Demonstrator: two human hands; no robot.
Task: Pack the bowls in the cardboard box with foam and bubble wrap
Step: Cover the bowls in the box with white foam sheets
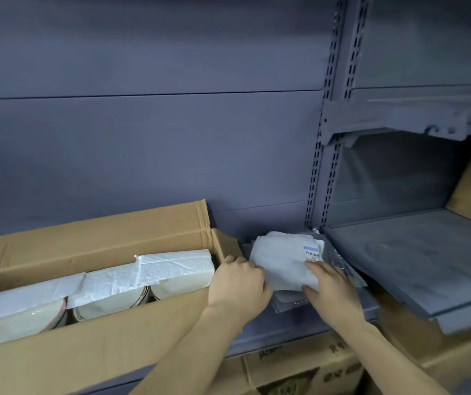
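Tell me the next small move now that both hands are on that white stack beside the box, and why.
Probably lift one white foam sheet off the stack with the left hand while the right hand steadies the rest. The bowls in the cardboard box show under the foam strips there, only partly covered.

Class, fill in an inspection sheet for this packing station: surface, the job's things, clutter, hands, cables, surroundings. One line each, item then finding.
Surface: grey metal shelf, box and packing stack on it.
Job's things: open cardboard box holds a row of bowls, white foam sheets draped over them; white foam wrap stack with barcode label beside box, on clear bubble wrap.
Clutter: nothing seen.
Hands: left hand grips the stack's left edge; right hand rests on its right side.
Cables: nothing seen.
Surroundings: tilted shelf panel at right; printed cartons below.
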